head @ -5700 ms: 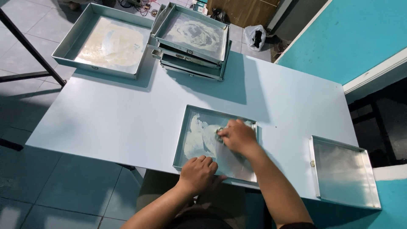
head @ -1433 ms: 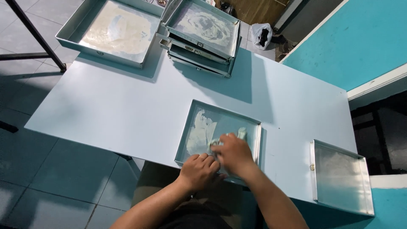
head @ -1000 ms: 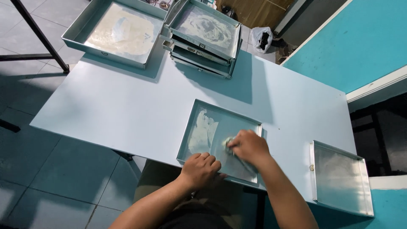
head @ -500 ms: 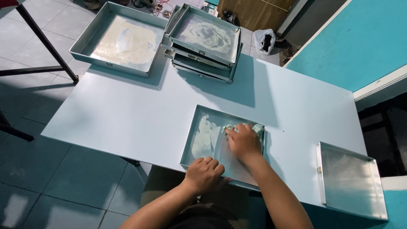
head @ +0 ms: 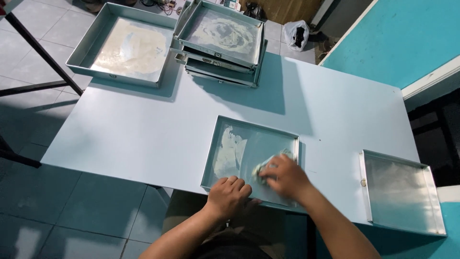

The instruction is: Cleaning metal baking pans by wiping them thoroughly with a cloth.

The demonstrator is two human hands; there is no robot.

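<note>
Head view: person leans over a pale blue counter [head: 143, 124], both hands on a shallow metal tray [head: 287, 139] at the near edge. Left hand [head: 229, 195] sits on the tray's near rim, fingers curled over it, grip closed on the rim, likely pinning the tray so it doesn't slide. Right hand [head: 283, 177] is inside the tray toward the near right corner, grip closed on a small wad of pale cloth [head: 266, 165], pressed to the tray floor; hand is motion-blurred, so exact finger positions can't be told. A whitish smear [head: 229, 152] covers the left part of the tray floor; the right part looks clean metal.

Near the edge placement keeps the tray within reach of both arms. A clean-looking tray [head: 401, 192] lies well apart at the right, hanging partly off the counter corner, seemingly set aside. At the far edge sits a stack of trays [head: 220, 36], top one smeared white, and just beside it to the left a single larger tray [head: 125, 45] also coated white, partly overhanging the counter. Grey tiled floor [head: 43, 192] below, teal wall [head: 402, 38] at right, a white bag [head: 297, 33] on the floor beyond the counter.
</note>
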